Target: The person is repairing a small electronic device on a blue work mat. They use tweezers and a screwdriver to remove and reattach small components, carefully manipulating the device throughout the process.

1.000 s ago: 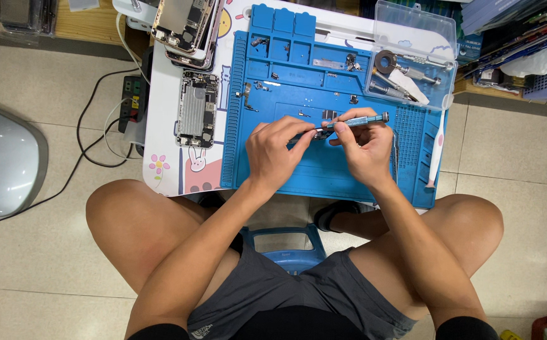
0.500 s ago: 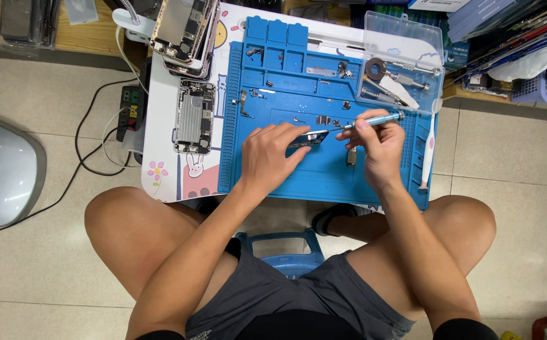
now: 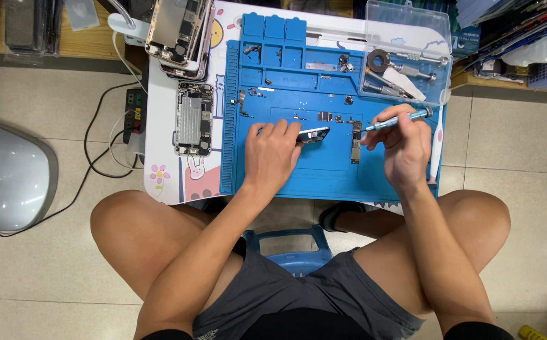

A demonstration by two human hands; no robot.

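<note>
My left hand point(image 3: 272, 154) rests on the blue repair mat point(image 3: 324, 173) and pinches a small dark metal phone part point(image 3: 314, 134) at its fingertips. In my right hand point(image 3: 399, 143) I grip a thin teal screwdriver point(image 3: 394, 121), its tip pointing left over the mat. A narrow circuit board point(image 3: 356, 143) lies on the mat between the two hands, close to my right thumb. Tiny screws and brackets point(image 3: 327, 116) are scattered just above it.
An opened phone body point(image 3: 193, 119) lies left of the mat, with a stack of phones point(image 3: 179, 31) behind it. A clear tool case point(image 3: 406, 53) sits at the back right. A power strip point(image 3: 136, 110) and cables lie on the floor, beside a grey dome point(image 3: 6, 173).
My hands have drawn apart. The right hand with the screwdriver moved right and back, off the part. The narrow circuit board now lies uncovered between them.
</note>
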